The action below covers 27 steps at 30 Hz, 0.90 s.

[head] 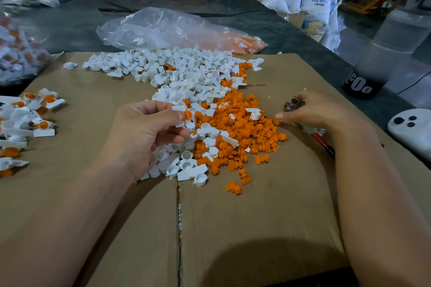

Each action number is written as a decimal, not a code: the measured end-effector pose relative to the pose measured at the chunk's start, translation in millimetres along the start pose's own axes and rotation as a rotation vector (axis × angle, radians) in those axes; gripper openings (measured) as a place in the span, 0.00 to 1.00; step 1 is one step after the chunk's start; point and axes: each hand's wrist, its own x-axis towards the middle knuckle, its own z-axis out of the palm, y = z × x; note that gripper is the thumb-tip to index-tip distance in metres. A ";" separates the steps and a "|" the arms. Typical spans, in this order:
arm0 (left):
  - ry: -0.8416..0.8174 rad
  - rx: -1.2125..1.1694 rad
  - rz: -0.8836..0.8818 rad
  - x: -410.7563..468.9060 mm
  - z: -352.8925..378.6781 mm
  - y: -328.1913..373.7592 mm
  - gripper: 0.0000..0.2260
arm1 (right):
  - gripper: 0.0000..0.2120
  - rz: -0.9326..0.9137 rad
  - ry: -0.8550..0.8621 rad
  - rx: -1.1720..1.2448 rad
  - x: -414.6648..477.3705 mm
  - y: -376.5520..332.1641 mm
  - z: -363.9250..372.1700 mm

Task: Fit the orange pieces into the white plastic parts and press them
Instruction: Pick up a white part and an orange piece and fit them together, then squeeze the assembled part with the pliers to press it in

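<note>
A heap of white plastic parts [186,70] lies on the cardboard, merging at its right into a heap of orange pieces [247,133]. My left hand [147,133] hovers over the near edge of the heaps and pinches a white part with an orange piece [185,115] set in it between thumb and fingers. My right hand [312,109] rests at the right edge of the orange heap. It holds metal pliers [293,103] with a red handle, and one fingertip touches an orange piece.
Assembled white-and-orange parts [28,121] lie at the left edge. A clear plastic bag [172,30] lies behind the heaps and another bag [16,53] of parts sits far left. A translucent bottle [377,63] and a white device [412,128] stand right of the cardboard sheet [256,216].
</note>
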 end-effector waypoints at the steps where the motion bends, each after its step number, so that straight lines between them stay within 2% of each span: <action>1: 0.002 -0.004 -0.002 0.0 0.0 0.0 0.10 | 0.33 0.005 0.005 -0.014 0.8 0.7 0.7; 5: -0.002 -0.008 0.005 0.3 -1.1 0.1 0.10 | 0.27 0.032 0.064 0.005 3.4 -0.6 3.1; 10: -0.009 -0.010 0.005 -0.2 -1.0 -0.2 0.10 | 0.36 -0.004 0.172 0.143 0.0 -5.3 4.6; 12: -0.009 -0.010 0.003 -0.2 -1.5 -0.2 0.11 | 0.40 -0.105 0.300 0.139 -4.6 -11.0 4.7; 15: -0.005 -0.012 0.001 -0.1 -1.5 -0.8 0.11 | 0.37 -0.284 0.488 0.101 -13.9 -23.7 5.7; 20: 0.007 -0.001 -0.003 2.1 -0.2 -2.5 0.10 | 0.33 -0.520 0.531 0.018 -25.6 -50.1 21.8; 27: -0.015 -0.031 0.037 3.0 -4.0 -3.1 0.10 | 0.26 -0.874 0.695 0.127 -45.2 -77.6 35.7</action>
